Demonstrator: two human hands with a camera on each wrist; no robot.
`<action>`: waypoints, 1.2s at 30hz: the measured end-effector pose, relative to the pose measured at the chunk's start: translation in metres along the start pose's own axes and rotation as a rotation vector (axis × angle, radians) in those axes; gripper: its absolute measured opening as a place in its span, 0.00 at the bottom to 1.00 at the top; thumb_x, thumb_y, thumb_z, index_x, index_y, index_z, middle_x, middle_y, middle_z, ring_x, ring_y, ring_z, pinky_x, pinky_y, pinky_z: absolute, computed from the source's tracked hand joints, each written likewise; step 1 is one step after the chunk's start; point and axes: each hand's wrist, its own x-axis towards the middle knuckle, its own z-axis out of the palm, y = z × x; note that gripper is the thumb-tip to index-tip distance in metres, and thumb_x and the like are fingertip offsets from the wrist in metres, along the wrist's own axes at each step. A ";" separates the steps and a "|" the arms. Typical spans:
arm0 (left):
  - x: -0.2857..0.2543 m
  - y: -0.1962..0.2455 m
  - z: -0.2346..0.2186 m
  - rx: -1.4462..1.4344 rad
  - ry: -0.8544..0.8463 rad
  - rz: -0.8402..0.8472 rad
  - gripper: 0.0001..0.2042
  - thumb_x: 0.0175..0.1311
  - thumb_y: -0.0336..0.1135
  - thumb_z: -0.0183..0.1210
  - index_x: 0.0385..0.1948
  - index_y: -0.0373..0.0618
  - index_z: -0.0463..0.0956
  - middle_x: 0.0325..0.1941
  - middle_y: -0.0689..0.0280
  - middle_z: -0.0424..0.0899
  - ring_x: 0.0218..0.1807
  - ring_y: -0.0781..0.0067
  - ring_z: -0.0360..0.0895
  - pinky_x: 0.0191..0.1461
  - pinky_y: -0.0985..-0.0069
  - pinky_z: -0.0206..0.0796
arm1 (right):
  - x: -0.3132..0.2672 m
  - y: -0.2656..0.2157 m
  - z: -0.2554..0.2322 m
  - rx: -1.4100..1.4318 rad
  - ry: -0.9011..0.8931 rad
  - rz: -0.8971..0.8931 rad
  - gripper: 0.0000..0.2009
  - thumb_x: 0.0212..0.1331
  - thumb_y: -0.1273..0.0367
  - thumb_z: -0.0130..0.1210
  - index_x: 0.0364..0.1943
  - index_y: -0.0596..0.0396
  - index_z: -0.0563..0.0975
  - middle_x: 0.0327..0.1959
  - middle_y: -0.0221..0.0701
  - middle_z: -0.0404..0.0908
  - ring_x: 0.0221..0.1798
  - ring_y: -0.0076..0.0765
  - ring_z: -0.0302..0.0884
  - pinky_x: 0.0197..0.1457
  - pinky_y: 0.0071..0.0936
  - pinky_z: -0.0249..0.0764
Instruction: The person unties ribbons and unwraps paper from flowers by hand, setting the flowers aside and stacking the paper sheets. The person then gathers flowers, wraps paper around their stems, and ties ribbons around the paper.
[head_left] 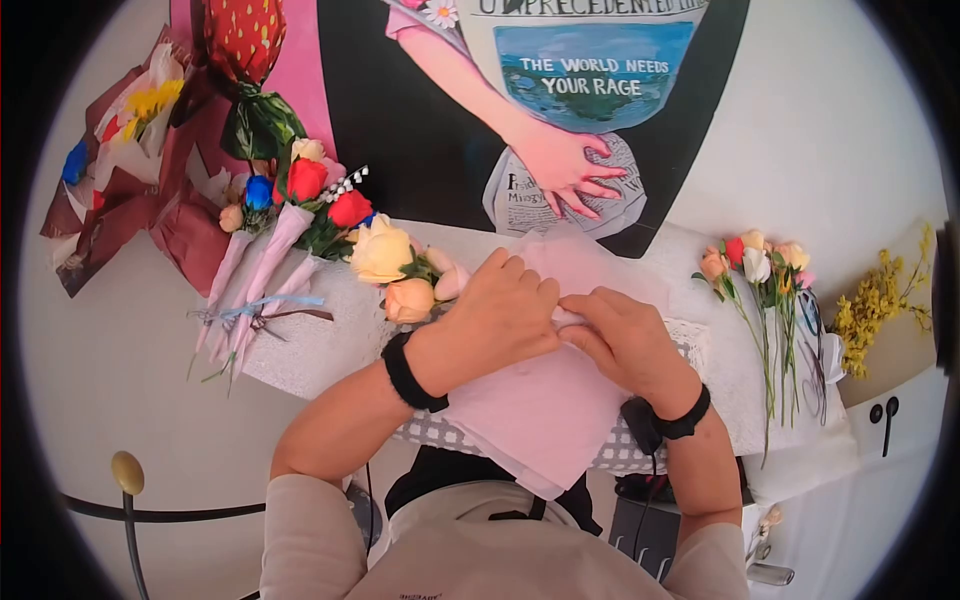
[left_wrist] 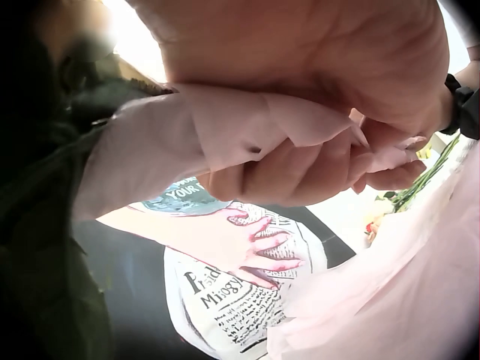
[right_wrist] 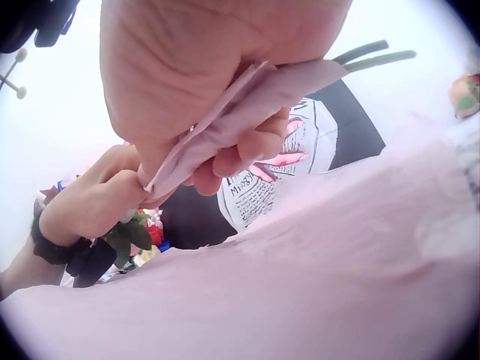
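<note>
The left hand [head_left: 500,310] is curling round a narrow roll of pale pink wrapping paper [right_wrist: 217,142], and the right hand [head_left: 630,340] is pinching and gripping the same roll, the two hands nearly meeting in front of the person's body. Two green stems [right_wrist: 382,61] are poking out of the paper's end beyond the right hand, while green leaves [right_wrist: 131,236] are showing past the left. A cream rose [head_left: 380,250] and a peach rose [head_left: 409,300] are sitting just beside the left hand; whether both are belonging to the roll, I cannot tell. Black wristbands [head_left: 408,372] are circling both wrists.

Below the hands, a loose pink sheet [head_left: 540,420] is spreading over a grey-and-white patterned cloth [head_left: 625,450] and hanging over the table's near edge; more pink paper is lying behind the hands.

Farther left, slim pink-wrapped bunches [head_left: 265,265] with red and blue roses are lying near a burgundy-wrapped bouquet [head_left: 190,235]. To the right, loose long-stemmed flowers [head_left: 757,265] in red, white and peach are resting on the white tablecloth [head_left: 690,245], with yellow blossom sprays [head_left: 873,310] standing beyond them. Behind everything, a painted poster [head_left: 420,150] is showing the words "THE WORLD NEEDS YOUR RAGE".
</note>
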 end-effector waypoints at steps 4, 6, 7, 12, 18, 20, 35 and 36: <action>0.001 -0.004 -0.005 -0.118 0.001 -0.014 0.10 0.48 0.36 0.65 0.26 0.46 0.72 0.22 0.63 0.72 0.30 0.59 0.72 0.41 0.63 0.62 | 0.000 -0.006 -0.004 -0.017 0.017 -0.024 0.16 0.57 0.69 0.69 0.50 0.51 0.82 0.33 0.33 0.79 0.37 0.43 0.82 0.37 0.37 0.79; 0.000 -0.003 -0.004 -0.154 -0.034 -0.028 0.10 0.48 0.36 0.65 0.26 0.46 0.72 0.21 0.62 0.73 0.28 0.58 0.72 0.40 0.62 0.62 | 0.000 -0.009 -0.002 -0.146 0.044 -0.091 0.15 0.55 0.70 0.68 0.48 0.50 0.82 0.31 0.31 0.78 0.35 0.42 0.82 0.36 0.36 0.79; 0.000 -0.002 -0.004 -0.191 -0.068 -0.047 0.10 0.49 0.36 0.65 0.25 0.46 0.72 0.20 0.62 0.73 0.27 0.57 0.73 0.38 0.61 0.62 | -0.002 -0.010 -0.002 -0.148 0.047 -0.088 0.15 0.55 0.70 0.68 0.48 0.50 0.82 0.31 0.31 0.78 0.35 0.42 0.82 0.36 0.36 0.79; -0.002 -0.004 -0.005 -0.202 -0.089 -0.069 0.10 0.47 0.36 0.65 0.26 0.46 0.72 0.21 0.62 0.73 0.27 0.56 0.73 0.39 0.61 0.64 | -0.005 -0.015 0.001 -0.294 0.052 -0.086 0.11 0.59 0.70 0.65 0.46 0.51 0.82 0.30 0.30 0.80 0.31 0.43 0.82 0.32 0.36 0.78; 0.014 0.005 -0.003 0.102 0.228 0.026 0.14 0.41 0.36 0.65 0.28 0.46 0.70 0.33 0.61 0.73 0.37 0.56 0.71 0.44 0.62 0.64 | -0.001 -0.013 -0.006 0.292 -0.011 0.278 0.07 0.66 0.71 0.62 0.43 0.59 0.84 0.28 0.37 0.84 0.24 0.40 0.76 0.30 0.33 0.71; 0.014 0.004 -0.004 0.127 0.236 0.034 0.14 0.40 0.36 0.64 0.28 0.47 0.70 0.36 0.61 0.72 0.39 0.56 0.70 0.45 0.62 0.63 | 0.001 -0.016 -0.009 0.396 -0.064 0.384 0.07 0.66 0.71 0.61 0.43 0.60 0.84 0.26 0.38 0.83 0.23 0.40 0.75 0.31 0.33 0.71; 0.002 -0.002 -0.015 -0.364 -0.192 -0.226 0.08 0.53 0.37 0.64 0.27 0.45 0.75 0.16 0.59 0.78 0.21 0.49 0.80 0.31 0.55 0.69 | 0.001 -0.017 0.003 -0.262 0.057 -0.111 0.16 0.61 0.67 0.67 0.52 0.54 0.81 0.35 0.33 0.81 0.35 0.43 0.82 0.35 0.37 0.77; 0.004 0.000 -0.017 -0.365 -0.242 -0.277 0.08 0.52 0.37 0.64 0.27 0.45 0.75 0.17 0.60 0.78 0.23 0.50 0.79 0.33 0.56 0.68 | 0.000 -0.018 0.004 -0.273 0.045 -0.113 0.15 0.62 0.67 0.67 0.51 0.55 0.82 0.34 0.34 0.82 0.34 0.43 0.82 0.35 0.37 0.78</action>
